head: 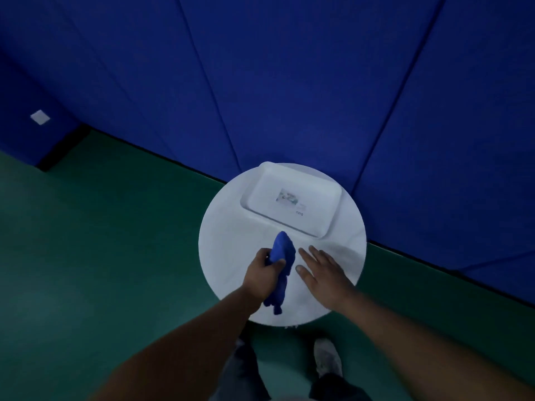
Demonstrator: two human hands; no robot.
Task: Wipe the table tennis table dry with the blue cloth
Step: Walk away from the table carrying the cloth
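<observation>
My left hand point(265, 272) is closed around the bunched blue cloth point(280, 270), holding it over the near part of a round white table point(228, 250), with one end sticking up past my fingers and the other hanging below my wrist. My right hand point(321, 273) is open, fingers spread, just beside the cloth. A white tray point(292, 198) sits on the table's far side, against the blue wall point(289, 82).

**Dim room, blue panels, green floor**

You stood in a dim room. Ahead of you rose a wall of blue padded panels point(289, 82), split by dark seams that fanned upward. A small white plate point(40, 117) sat on the wall at far left. The floor point(101, 227) was green, and a dark strip ran where it met the panels. A round white surface point(231, 241) stood against the wall.
</observation>
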